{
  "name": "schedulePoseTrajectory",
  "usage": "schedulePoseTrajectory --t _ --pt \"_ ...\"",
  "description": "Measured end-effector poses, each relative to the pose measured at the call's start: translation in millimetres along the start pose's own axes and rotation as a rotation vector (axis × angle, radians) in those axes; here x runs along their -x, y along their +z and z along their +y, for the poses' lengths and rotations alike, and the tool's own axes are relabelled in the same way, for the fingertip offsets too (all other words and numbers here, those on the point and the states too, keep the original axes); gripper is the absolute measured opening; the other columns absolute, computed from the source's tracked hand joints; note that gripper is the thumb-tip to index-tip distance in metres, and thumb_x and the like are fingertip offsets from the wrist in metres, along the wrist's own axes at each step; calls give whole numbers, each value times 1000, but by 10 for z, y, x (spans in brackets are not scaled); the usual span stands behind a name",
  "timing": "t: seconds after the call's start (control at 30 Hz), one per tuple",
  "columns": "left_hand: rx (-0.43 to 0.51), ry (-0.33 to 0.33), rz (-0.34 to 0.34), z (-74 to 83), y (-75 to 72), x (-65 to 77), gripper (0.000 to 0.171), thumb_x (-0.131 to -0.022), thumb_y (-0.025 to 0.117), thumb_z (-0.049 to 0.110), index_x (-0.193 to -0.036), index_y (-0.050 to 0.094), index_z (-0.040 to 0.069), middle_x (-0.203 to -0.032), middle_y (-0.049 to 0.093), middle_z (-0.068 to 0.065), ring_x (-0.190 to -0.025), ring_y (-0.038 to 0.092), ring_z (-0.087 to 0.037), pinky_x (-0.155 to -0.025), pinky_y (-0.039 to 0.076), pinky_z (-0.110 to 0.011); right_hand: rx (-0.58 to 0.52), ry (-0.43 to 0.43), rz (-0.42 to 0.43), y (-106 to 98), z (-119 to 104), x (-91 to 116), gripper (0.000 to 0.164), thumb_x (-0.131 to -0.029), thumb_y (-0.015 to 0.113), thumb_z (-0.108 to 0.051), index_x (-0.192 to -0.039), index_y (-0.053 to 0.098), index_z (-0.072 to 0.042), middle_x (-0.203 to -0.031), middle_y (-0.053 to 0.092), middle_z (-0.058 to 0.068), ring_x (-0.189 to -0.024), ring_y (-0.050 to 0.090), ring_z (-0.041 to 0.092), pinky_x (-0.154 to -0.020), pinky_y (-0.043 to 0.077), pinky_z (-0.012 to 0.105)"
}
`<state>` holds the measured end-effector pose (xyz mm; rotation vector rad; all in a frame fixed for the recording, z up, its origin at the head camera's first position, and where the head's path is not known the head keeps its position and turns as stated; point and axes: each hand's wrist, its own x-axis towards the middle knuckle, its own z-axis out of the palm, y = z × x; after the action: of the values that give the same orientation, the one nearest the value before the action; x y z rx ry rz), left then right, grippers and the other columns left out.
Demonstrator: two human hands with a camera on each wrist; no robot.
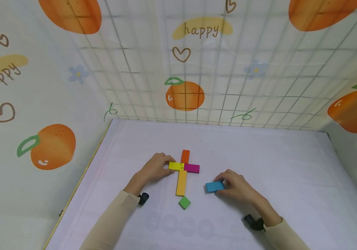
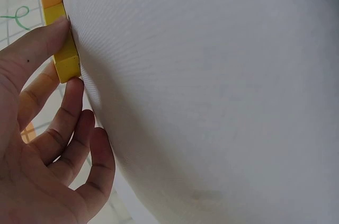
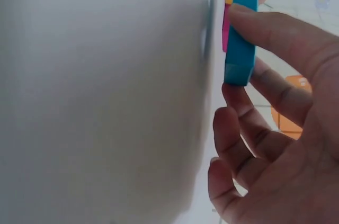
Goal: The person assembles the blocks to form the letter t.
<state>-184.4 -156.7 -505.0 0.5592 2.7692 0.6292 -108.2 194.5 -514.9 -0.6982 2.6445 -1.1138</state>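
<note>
Pinching the blue block (image 1: pixel 214 186) on the white table (image 1: pixel 291 180) is the right hand (image 1: pixel 238 187), left hand (image 1: pixel 155 170) fingers steadying the yellow block (image 1: pixel 176 166); judged light, rigid, best gripped by long edges.

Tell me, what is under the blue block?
The blue block lies on the white table cover, pinched by the right hand. Whatever the cover hides beneath cannot be seen.

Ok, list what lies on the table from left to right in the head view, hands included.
Left hand → yellow block → magenta block → blue block → right hand.
</note>
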Motion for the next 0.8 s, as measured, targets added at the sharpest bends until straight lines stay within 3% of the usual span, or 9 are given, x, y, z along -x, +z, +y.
schedulePoseTrajectory --t 0.4,0.8 --pt "5 -12 -8 2 -10 -4 35 -87 79 28 -120 70 23 -100 57 5 -97 48 -17 -85 46 -35 34 -38 58 105 -135 33 35 -78 88 -23 -108 70 -24 -98 59 -12 -89 54 10 -78 34 41" --pt "7 -2 -11 -22 0 -15 35 -87 80 28 -121 71 22 -100 57 6 -96 49 -17 -85 46 -35 64 27 45 228 -304 90 34 -77 88 -28 -105 69 -26 -96 57 -14 -87 53 7 -76 36 39"
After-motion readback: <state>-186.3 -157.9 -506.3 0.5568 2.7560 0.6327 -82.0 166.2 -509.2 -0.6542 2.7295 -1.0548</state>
